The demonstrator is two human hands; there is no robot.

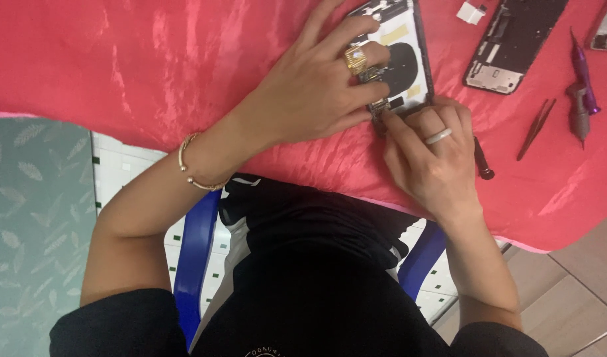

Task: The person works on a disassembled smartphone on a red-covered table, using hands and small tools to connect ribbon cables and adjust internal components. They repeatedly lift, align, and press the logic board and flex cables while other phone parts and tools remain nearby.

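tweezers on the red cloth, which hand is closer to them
Right. The right hand lies just left of the tweezers, with a black screwdriver between them. The left hand is farther left, pressing on the opened phone.

The left hand [316,86] lies flat, palm down, fingers spread forward, forearm bent in from the elbow. The right hand [432,155] sits just beside it, fingers curled, fingertips [390,122] pinched close under the left hand's little finger.
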